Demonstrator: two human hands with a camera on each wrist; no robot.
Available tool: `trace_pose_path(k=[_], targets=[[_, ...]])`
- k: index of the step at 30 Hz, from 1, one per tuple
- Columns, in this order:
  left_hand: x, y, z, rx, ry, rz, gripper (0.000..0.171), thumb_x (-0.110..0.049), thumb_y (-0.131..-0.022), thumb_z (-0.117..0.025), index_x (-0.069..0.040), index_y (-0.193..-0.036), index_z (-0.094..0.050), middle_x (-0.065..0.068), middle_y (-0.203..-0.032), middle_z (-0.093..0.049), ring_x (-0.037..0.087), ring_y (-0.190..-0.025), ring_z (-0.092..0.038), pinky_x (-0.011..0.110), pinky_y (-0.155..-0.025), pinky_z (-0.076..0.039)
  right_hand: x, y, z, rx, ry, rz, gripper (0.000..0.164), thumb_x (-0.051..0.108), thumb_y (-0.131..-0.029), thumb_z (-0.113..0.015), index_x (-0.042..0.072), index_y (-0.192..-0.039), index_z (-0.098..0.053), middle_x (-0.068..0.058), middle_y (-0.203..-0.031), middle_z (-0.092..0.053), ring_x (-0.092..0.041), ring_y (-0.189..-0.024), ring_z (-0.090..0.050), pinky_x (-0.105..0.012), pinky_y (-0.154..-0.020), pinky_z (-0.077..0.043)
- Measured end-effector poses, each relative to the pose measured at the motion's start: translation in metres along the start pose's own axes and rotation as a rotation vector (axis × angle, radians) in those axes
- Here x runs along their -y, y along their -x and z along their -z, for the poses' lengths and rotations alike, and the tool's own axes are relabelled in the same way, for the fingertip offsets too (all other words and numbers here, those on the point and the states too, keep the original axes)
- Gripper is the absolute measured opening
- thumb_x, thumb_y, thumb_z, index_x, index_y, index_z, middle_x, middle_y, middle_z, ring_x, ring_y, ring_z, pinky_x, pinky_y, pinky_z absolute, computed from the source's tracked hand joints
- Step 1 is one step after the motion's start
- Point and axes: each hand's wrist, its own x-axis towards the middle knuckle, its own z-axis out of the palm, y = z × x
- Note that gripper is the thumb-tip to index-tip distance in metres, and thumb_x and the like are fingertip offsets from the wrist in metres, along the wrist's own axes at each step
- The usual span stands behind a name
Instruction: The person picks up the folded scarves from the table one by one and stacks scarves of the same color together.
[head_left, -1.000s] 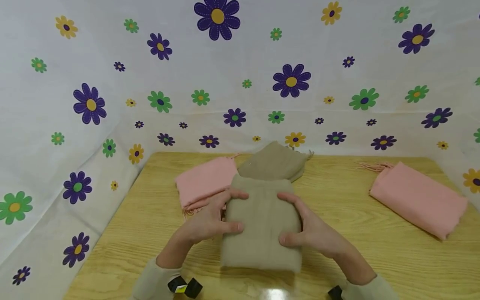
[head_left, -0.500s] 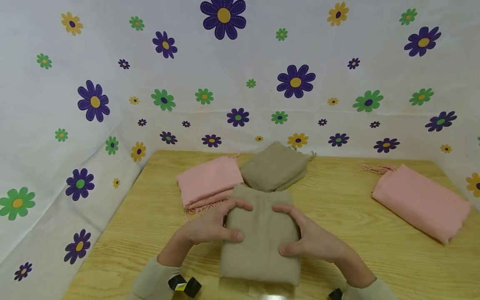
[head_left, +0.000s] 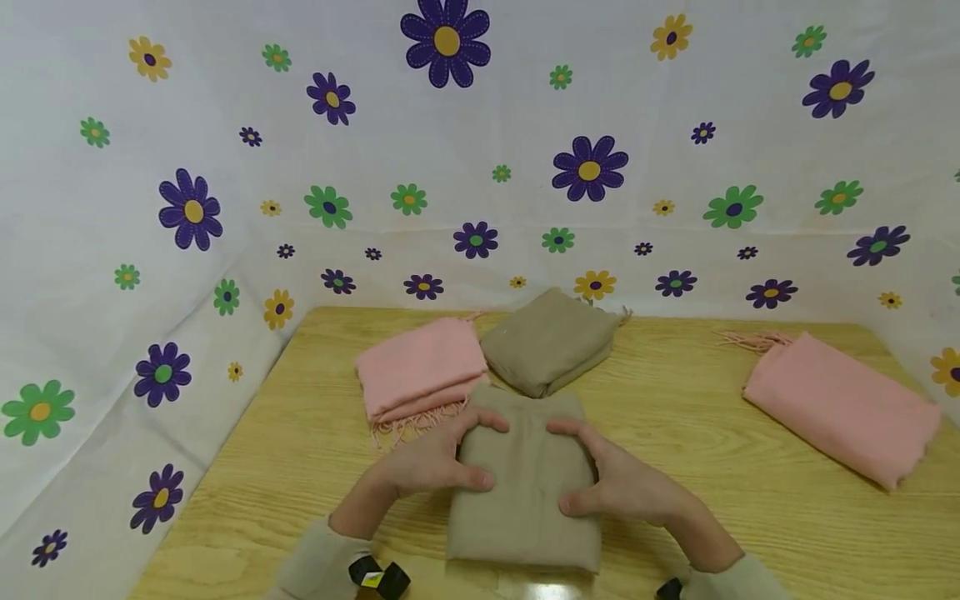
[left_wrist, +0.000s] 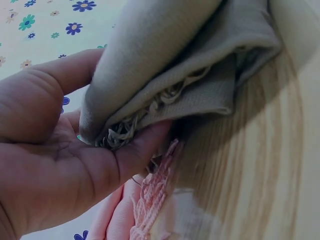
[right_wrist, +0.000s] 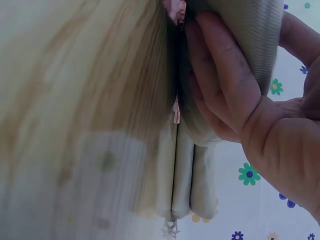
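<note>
A folded beige scarf (head_left: 525, 508) sits between my hands near the front of the wooden table. On its left side my left hand (head_left: 431, 458) grips it, thumb on top. My right hand (head_left: 633, 483) holds the opposite side the same way. In the left wrist view, fingers of the left hand (left_wrist: 65, 145) reach beneath the layered edge, where beige fringe (left_wrist: 120, 132) shows. The right wrist view has fingers of the right hand (right_wrist: 260, 110) tucked under the scarf (right_wrist: 250, 35). Its underside is mostly hidden.
Just behind lies another folded beige scarf (head_left: 555, 342). A folded pink scarf (head_left: 423, 367) with fringe touches or nearly touches it on the left. Another pink scarf (head_left: 843, 408) lies at the far right. Flower-printed white cloth (head_left: 480, 192) borders the table.
Both hands have brought the held scarf closer to me, uncovering more of the beige scarf behind it. The grip looks the same. The head view has shifted slightly.
</note>
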Motion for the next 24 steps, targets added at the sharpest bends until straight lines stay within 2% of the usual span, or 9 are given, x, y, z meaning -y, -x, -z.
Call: trace_pose_path(k=[4, 12, 14, 16, 18, 20, 21, 22, 24], targets=[[0.003, -0.002, -0.003, -0.025, 0.013, 0.023, 0.058, -0.02, -0.083, -0.081, -0.021, -0.132, -0.05, 0.014, -0.13, -0.046, 0.026, -0.109, -0.049, 0.042, -0.094, -0.04, -0.004, -0.001, 0.0, -0.013, 0.034, 0.002, 0.087, 0.016, -0.082, -0.081, 0.016, -0.152, -0.03, -0.018, -0.151, -0.031, -0.033, -0.131, -0.037, -0.05, -0.106, -0.03], [0.01, -0.002, -0.011, -0.031, 0.034, 0.056, 0.058, -0.018, -0.085, -0.08, -0.017, -0.134, -0.049, 0.015, -0.13, -0.044, 0.025, -0.108, -0.049, 0.04, -0.094, -0.04, -0.006, 0.001, -0.001, -0.022, 0.163, 0.017, 0.09, 0.017, -0.082, -0.08, 0.009, -0.154, -0.028, -0.025, -0.153, -0.03, -0.037, -0.137, -0.034, -0.057, -0.109, -0.026], [0.009, -0.002, -0.012, -0.038, 0.043, 0.053, 0.058, -0.016, -0.085, -0.08, -0.015, -0.134, -0.049, 0.016, -0.131, -0.044, 0.025, -0.108, -0.05, 0.04, -0.094, -0.04, -0.003, 0.001, 0.0, -0.023, 0.175, 0.012, 0.091, 0.016, -0.082, -0.081, 0.008, -0.155, -0.027, -0.026, -0.154, -0.029, -0.037, -0.137, -0.033, -0.056, -0.108, -0.03], [0.008, -0.003, -0.013, -0.043, 0.039, 0.047, 0.059, -0.015, -0.085, -0.079, -0.013, -0.135, -0.049, 0.017, -0.132, -0.044, 0.025, -0.107, -0.05, 0.04, -0.093, -0.041, -0.001, 0.001, 0.001, -0.019, 0.163, -0.007, 0.091, 0.015, -0.083, -0.081, 0.008, -0.155, -0.026, -0.027, -0.153, -0.028, -0.038, -0.132, -0.039, -0.052, -0.098, -0.043], [0.007, -0.004, -0.013, -0.045, 0.028, 0.041, 0.059, -0.013, -0.085, -0.079, -0.011, -0.135, -0.048, 0.018, -0.132, -0.044, 0.025, -0.107, -0.051, 0.041, -0.093, -0.042, 0.0, 0.001, 0.001, -0.007, 0.137, -0.034, 0.092, 0.014, -0.083, -0.08, 0.009, -0.156, -0.024, -0.028, -0.152, -0.028, -0.037, -0.122, -0.048, -0.047, -0.078, -0.054], [0.006, -0.004, -0.014, -0.048, 0.008, 0.04, 0.06, -0.013, -0.085, -0.078, -0.011, -0.136, -0.047, 0.018, -0.131, -0.045, 0.025, -0.106, -0.051, 0.041, -0.092, -0.042, 0.0, 0.001, 0.002, 0.007, 0.108, -0.058, 0.092, 0.013, -0.084, -0.079, 0.01, -0.157, -0.023, -0.028, -0.15, -0.027, -0.034, -0.109, -0.054, -0.042, -0.057, -0.055], [0.005, -0.005, -0.014, -0.047, -0.007, 0.04, 0.06, -0.014, -0.085, -0.078, -0.011, -0.136, -0.047, 0.018, -0.131, -0.045, 0.025, -0.106, -0.051, 0.041, -0.092, -0.042, 0.0, 0.002, 0.003, 0.012, 0.097, -0.066, 0.092, 0.013, -0.084, -0.079, 0.01, -0.157, -0.022, -0.029, -0.15, -0.027, -0.032, -0.105, -0.056, -0.042, -0.051, -0.054], [0.005, -0.006, -0.014, -0.047, -0.03, 0.04, 0.06, -0.015, -0.085, -0.078, -0.011, -0.136, -0.047, 0.018, -0.131, -0.046, 0.024, -0.107, -0.051, 0.041, -0.092, -0.042, 0.0, 0.002, 0.004, 0.015, 0.089, -0.074, 0.092, 0.012, -0.085, -0.079, 0.01, -0.157, -0.022, -0.03, -0.149, -0.026, -0.031, -0.099, -0.058, -0.042, -0.047, -0.053], [0.004, -0.009, -0.013, -0.051, -0.068, 0.035, 0.06, -0.016, -0.085, -0.078, -0.012, -0.137, -0.047, 0.018, -0.131, -0.047, 0.024, -0.107, -0.051, 0.042, -0.093, -0.042, 0.0, 0.002, 0.006, 0.007, 0.093, -0.078, 0.092, 0.012, -0.085, -0.079, 0.011, -0.157, -0.022, -0.031, -0.149, -0.026, -0.029, -0.097, -0.059, -0.042, -0.047, -0.053]])
